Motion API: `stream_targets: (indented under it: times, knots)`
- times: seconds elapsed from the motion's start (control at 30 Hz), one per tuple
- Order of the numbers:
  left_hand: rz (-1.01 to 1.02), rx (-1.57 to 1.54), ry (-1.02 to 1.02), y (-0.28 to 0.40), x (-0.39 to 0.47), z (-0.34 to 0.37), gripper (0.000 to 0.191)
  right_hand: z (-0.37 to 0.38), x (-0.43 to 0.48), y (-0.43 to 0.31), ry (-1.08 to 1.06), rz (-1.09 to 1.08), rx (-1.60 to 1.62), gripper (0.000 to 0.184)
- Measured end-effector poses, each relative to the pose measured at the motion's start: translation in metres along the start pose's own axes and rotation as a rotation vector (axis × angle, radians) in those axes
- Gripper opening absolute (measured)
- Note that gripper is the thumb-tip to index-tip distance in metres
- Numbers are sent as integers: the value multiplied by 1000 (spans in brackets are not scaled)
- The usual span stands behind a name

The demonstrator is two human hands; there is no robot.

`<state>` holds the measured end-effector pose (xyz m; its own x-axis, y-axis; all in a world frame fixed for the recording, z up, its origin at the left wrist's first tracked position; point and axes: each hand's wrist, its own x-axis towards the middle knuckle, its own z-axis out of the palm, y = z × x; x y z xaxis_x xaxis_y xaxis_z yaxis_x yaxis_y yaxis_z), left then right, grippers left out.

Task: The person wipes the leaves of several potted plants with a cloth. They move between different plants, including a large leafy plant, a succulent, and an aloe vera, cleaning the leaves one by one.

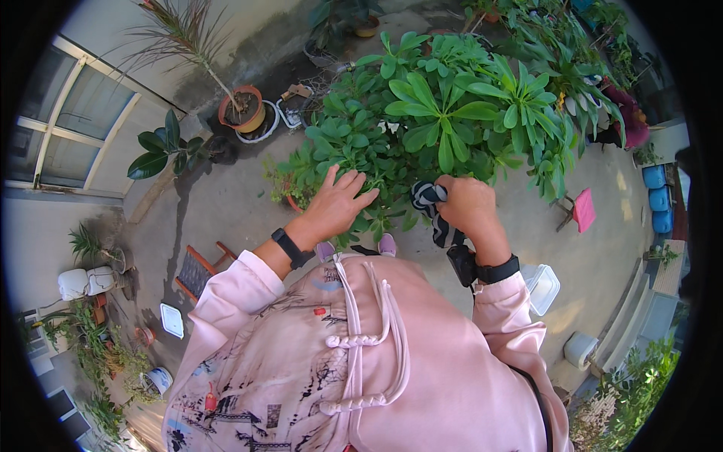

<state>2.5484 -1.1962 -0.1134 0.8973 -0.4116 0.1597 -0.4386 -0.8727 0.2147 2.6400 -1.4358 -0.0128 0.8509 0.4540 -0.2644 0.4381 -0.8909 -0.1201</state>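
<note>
A large leafy green plant (446, 113) with rosettes of glossy leaves stands right in front of me. My left hand (339, 204) reaches its near side with the fingers spread, and the fingertips lie against the leaves. Nothing shows in its grasp. In my right hand (469, 206) is a bunched grey-and-black striped cloth (430, 199), gripped in the fist just below the foliage. Part of the cloth hangs down toward the wrist. Each wrist wears a black strap, and a small dark device (463, 265) sits at the right one. The plant's pot is hidden by leaves.
Left of the plant are a potted dracaena (243, 107) and a rubber plant (164, 147). A wooden chair (200, 271) stands by my left elbow. Right are a white plastic container (543, 289) and a pink-topped stool (583, 210). A person (630, 116) is partly visible behind foliage.
</note>
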Motion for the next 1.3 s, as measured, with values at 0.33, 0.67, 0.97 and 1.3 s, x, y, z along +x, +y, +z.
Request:
stream_targets:
  times: [0.33,0.67,0.97,1.3]
  knots:
    - [44,-130,63,3,2,-15,44,66,116,-52,276,-262,39,23]
    - [33,-258,160,-7,-5,-5,52,47,102,-39,189,-108,58,29]
    - [60,-309,245,-14,-3,4,43,-3,82,-42,648,139,-93,55]
    - [78,-389,263,-20,-10,11,34,-14,52,-78,425,-2,-217,52]
